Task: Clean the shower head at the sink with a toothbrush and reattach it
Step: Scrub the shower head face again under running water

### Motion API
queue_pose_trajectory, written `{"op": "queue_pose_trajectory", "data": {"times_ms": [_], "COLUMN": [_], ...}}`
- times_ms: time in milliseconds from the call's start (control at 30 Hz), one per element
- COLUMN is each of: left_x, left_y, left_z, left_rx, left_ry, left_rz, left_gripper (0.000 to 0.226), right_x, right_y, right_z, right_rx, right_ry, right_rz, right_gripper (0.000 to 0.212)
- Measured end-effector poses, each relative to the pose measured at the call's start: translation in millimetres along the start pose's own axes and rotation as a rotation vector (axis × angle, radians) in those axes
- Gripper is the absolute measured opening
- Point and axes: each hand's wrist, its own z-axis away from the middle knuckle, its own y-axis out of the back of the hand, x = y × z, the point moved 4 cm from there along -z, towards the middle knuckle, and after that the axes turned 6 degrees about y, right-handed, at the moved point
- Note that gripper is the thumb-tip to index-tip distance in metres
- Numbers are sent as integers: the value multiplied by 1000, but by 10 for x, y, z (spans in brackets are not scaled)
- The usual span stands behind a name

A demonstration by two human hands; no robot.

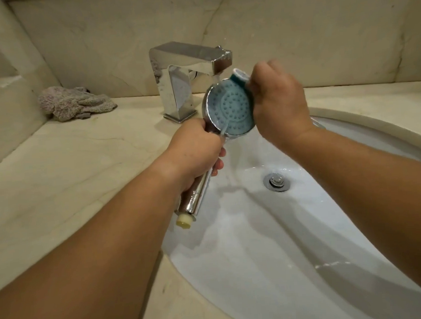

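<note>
Reaching up from the lower edge of the frame, both forearms meet over the sink [350, 131] near the middle of the picture. The left hand [196, 148] is wrapped around the chrome handle of the shower head [231, 108], fingers curled tight on it. The handle's long axis runs from the threaded cream end at lower centre up and to the right, so the blue nozzle face sits just above that hand, tilted toward the viewer under the running water. The right hand [278, 101] is closed in a fist just to the right of the face, touching its rim. It grips the toothbrush [240, 77], whose teal and white head shows above the disc's upper edge; whether the bristles touch the nozzles cannot be told, as the hand hides most of the brush.

The scrubbing looks to be in progress, and the right hand is the nearer one for the next stroke, which would go left across the face.

Beyond the hands stands the chrome faucet [186, 69], its spout just over the shower head, close enough to crowd any upward stroke. At upper left a grey cloth [75, 102] lies on the desk [57, 168], well apart.
</note>
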Motion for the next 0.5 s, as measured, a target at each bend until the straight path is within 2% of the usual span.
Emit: {"op": "queue_pose_trajectory", "data": {"times_ms": [133,167,267,333,433,500], "left_x": [0,4,10,6,28,43], "left_y": [33,29,9,16,25,7], "left_z": [-13,-10,5,20,29,40], "left_rx": [-2,-5,-17,-25,-32,-45], "left_ry": [-1,-2,-2,2,-11,-10], "left_rz": [4,8,20,19,29,37], "left_gripper": [18,18,17,19,20,19], "right_x": [-307,-272,9,-56,-248,-86], "right_y": [-137,-116,21,8,-114,-39], "right_z": [323,323,154,211,427,311], "right_rx": [-122,-129,-16,-40,-117,-72], "right_ry": [312,288,11,55,268,137], "right_rz": [43,33,-17,-8,16,-5], "right_gripper": [4,6,16,14,7,10]}}
